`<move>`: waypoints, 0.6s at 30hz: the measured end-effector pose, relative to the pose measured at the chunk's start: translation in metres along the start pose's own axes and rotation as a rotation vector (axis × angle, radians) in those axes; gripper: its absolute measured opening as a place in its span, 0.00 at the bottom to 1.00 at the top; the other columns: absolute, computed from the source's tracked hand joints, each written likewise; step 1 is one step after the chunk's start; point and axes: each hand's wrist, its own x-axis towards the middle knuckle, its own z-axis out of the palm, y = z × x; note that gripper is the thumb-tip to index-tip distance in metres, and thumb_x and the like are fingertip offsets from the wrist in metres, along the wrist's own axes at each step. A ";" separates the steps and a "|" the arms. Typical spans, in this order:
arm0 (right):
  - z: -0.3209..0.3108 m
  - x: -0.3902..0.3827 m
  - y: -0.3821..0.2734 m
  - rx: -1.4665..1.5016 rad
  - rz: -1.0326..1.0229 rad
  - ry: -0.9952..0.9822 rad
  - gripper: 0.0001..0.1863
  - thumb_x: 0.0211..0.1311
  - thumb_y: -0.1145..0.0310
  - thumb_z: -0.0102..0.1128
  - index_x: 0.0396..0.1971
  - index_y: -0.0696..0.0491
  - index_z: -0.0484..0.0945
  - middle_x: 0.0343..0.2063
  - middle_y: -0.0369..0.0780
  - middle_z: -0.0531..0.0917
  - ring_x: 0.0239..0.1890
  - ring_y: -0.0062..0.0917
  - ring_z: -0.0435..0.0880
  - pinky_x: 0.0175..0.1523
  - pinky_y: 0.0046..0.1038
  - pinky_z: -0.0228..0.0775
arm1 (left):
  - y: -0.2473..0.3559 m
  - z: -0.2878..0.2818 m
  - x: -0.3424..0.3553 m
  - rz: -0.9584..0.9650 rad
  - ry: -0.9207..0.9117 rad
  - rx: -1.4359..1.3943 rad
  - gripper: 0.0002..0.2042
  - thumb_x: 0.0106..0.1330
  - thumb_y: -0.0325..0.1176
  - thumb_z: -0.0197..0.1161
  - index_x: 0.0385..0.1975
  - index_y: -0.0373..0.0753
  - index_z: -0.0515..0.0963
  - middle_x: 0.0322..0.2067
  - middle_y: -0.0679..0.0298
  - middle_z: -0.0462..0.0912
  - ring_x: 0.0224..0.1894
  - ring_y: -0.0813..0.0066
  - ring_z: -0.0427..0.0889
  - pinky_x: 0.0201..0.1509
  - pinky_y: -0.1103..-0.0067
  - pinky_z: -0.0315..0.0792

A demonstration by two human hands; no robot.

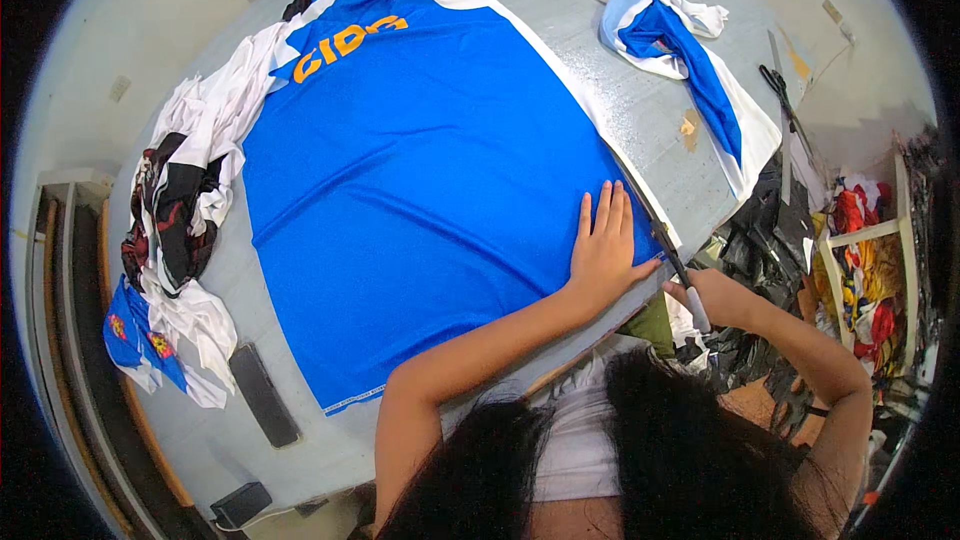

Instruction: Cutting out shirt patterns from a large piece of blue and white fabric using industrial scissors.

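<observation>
A large blue fabric panel (420,170) with orange lettering and white upper edging lies spread on the grey table (690,90). My left hand (605,255) rests flat on its right part near the front edge, fingers stretched out. Just right of that, my right hand (715,295) is closed on the grey-and-black handles of scissors (672,258). Their dark blades lie along the panel's right edge, beside a narrow white strip of cloth. Whether the blades are parted is hard to make out.
Piled white, black and blue garments (195,125) line the left side; more cloth (690,80) lies at upper right. A dark rectangular object (262,395), a small black box (235,505), a metal ruler (785,155) and spare shears (775,90) are around. A shelf of coloured scraps (860,240) stands right.
</observation>
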 end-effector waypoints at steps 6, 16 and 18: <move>-0.012 0.024 -0.006 0.176 0.101 -0.197 0.34 0.61 0.43 0.40 0.25 0.64 0.75 0.19 0.54 0.76 0.26 0.49 0.77 0.34 0.39 0.68 | 0.001 0.002 -0.002 0.003 0.030 -0.050 0.46 0.46 0.61 0.57 0.54 0.21 0.59 0.59 0.45 0.57 0.65 0.55 0.49 0.67 0.59 0.38; -0.020 0.033 -0.011 0.113 -0.017 -0.152 0.33 0.65 0.45 0.33 0.21 0.60 0.75 0.09 0.38 0.76 0.14 0.24 0.78 0.22 0.25 0.69 | 0.004 -0.001 -0.006 0.017 -0.030 0.001 0.44 0.46 0.56 0.60 0.54 0.22 0.59 0.59 0.44 0.56 0.65 0.54 0.49 0.66 0.59 0.40; -0.028 0.037 -0.016 0.179 -0.038 -0.204 0.34 0.65 0.45 0.32 0.19 0.61 0.75 0.09 0.38 0.75 0.14 0.24 0.78 0.21 0.25 0.68 | 0.006 0.002 -0.008 0.029 -0.007 0.015 0.44 0.47 0.57 0.59 0.54 0.22 0.60 0.59 0.44 0.56 0.65 0.54 0.49 0.66 0.59 0.40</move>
